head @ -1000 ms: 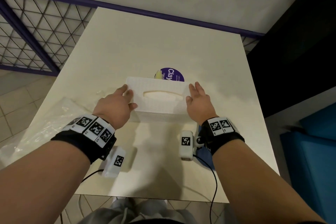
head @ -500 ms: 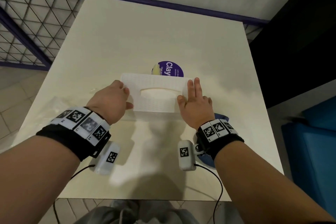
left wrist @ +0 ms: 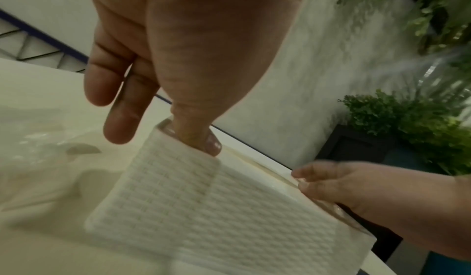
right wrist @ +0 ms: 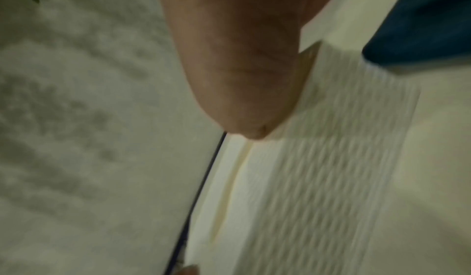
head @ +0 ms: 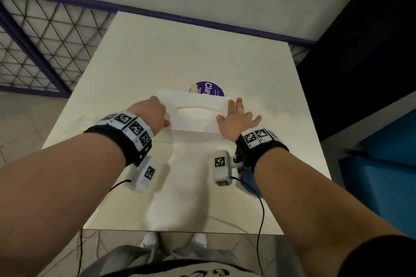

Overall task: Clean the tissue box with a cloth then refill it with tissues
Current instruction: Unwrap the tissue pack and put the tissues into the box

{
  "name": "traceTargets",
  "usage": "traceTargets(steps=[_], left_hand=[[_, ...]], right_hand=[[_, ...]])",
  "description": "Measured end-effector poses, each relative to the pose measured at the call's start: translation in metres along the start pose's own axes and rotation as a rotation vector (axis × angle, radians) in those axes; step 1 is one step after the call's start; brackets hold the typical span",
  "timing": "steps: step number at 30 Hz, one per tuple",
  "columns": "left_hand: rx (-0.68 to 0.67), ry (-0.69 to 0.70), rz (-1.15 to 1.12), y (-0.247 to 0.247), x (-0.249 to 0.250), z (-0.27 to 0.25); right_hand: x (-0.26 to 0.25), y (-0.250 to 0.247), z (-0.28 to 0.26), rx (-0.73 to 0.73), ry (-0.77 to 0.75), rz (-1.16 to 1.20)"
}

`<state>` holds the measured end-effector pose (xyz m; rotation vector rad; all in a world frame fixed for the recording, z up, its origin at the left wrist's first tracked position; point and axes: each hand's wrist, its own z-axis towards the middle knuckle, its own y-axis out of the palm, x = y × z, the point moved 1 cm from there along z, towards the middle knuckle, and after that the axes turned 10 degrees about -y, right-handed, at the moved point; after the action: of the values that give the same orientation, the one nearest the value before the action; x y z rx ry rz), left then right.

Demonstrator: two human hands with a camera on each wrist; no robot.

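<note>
On the pale, smooth table (head: 258, 69), a white rectangular tissue box (head: 195, 119) with a woven-look ribbed surface and an oval top slot is sitting near the middle. Left hand (head: 150, 114) is gripping its left end, thumb (left wrist: 203, 138) pressing the top edge. Right hand (head: 236, 119) is lying flat on its right end, fingers straight and spread. Behind the box, a round purple label (head: 211, 89) is partly showing.
</note>
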<state>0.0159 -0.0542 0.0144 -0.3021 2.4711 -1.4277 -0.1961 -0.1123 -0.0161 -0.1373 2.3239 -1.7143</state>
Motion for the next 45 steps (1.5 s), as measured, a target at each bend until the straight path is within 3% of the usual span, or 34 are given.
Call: traceTargets(steps=[2, 4, 8, 13, 23, 34, 37, 39, 45], left_hand=[[0.009, 0.006, -0.003, 0.003, -0.003, 0.000], [0.013, 0.003, -0.010, 0.004, -0.005, 0.001], [0.019, 0.031, -0.002, 0.008, -0.007, 0.002], [-0.006, 0.039, -0.026, 0.011, -0.009, 0.003], [0.005, 0.049, -0.081, 0.013, -0.010, 0.003], [0.003, 0.068, -0.024, 0.012, -0.009, -0.005], [0.045, 0.059, -0.062, 0.016, -0.007, -0.010], [0.043, 0.047, -0.109, 0.022, -0.008, -0.009], [0.026, 0.082, 0.014, 0.022, -0.005, 0.013]], right_hand=[[-0.014, -0.005, -0.004, 0.103, -0.076, 0.045], [-0.028, 0.000, -0.007, 0.063, -0.125, 0.112], [-0.048, 0.021, -0.010, -0.031, -0.005, 0.079], [-0.058, 0.011, -0.001, -0.106, 0.072, 0.185], [-0.055, 0.016, -0.003, -0.019, 0.039, 0.183], [-0.051, -0.019, 0.005, 0.017, 0.114, 0.593], [-0.038, -0.017, 0.006, 0.116, 0.097, 0.655], [-0.019, -0.013, 0.000, 0.149, 0.084, 0.567], [0.009, 0.019, -0.002, -0.031, 0.040, 0.211]])
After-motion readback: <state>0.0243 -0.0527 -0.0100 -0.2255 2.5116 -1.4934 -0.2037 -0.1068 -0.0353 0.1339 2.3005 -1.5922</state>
